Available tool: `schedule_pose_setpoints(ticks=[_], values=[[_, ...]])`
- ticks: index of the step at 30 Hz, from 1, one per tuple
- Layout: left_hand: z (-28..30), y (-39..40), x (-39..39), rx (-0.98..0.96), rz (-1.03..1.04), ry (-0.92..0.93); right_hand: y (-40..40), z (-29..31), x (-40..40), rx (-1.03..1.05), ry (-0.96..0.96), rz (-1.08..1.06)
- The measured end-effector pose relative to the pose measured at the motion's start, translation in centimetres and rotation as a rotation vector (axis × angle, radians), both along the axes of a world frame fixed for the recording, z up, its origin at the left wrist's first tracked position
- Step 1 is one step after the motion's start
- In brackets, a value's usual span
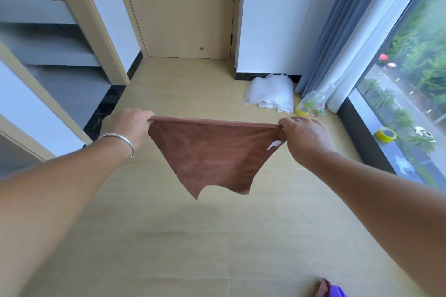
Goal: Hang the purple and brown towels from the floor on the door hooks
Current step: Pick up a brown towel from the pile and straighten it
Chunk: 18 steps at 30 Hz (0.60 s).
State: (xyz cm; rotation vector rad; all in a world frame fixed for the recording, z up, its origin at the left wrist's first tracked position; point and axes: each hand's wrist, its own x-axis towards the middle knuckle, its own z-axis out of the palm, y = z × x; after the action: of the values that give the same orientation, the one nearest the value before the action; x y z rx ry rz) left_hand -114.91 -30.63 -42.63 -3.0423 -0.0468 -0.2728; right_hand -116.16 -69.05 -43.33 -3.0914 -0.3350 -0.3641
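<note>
Above bare floor, my left hand and right hand pinch brown towel top-edge corners, stretched taut; purple towel at bottom frame edge; door ahead.

The brown towel is held up above the floor, spread wide, its hemmed top edge stretched taut and nearly level between two corners. The cloth below sags into a rough triangle, narrowing to two uneven points at its lower edge. A small white tag shows near its right corner. The door stands shut at the far side, pale wood; its hooks are out of view. A purple towel peeks in on the floor at the near right edge.
</note>
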Motion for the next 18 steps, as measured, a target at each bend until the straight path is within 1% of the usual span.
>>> schedule_pose_setpoints(ticks=[2, 4, 7, 9, 11, 13, 14, 18], values=[[-1.2, 0.6, -1.7, -0.052, -0.049, 0.061, -0.2, -1.4, -1.5, 0.022, 0.029, 0.003], [-3.5, 1.1, -4.0, -0.106, -0.113, 0.142, -0.5, -4.1, -3.6, 0.060, 0.105, 0.027], [-8.7, 1.9, -8.5, -0.206, -0.200, 0.292, -1.4, -9.5, -8.1, 0.102, 0.279, 0.016], [-12.1, 2.1, -11.8, -0.184, -0.276, 0.400, -2.2, -13.4, -11.5, 0.088, 0.398, 0.024], [-14.7, 1.7, -15.1, -0.152, -0.438, 0.417, -2.8, -17.2, -14.8, 0.053, 0.496, 0.046], [-17.6, 1.3, -18.4, -0.164, -0.553, 0.384, -3.1, -20.7, -18.2, 0.019, 0.583, 0.057], [-19.1, 1.0, -20.0, -0.157, -0.575, 0.363, -3.3, -22.4, -19.9, 0.000, 0.622, 0.062], [-26.1, -0.1, -25.7, -0.213, -0.601, 0.482, -3.8, -28.6, -26.3, -0.032, 0.766, 0.085]])
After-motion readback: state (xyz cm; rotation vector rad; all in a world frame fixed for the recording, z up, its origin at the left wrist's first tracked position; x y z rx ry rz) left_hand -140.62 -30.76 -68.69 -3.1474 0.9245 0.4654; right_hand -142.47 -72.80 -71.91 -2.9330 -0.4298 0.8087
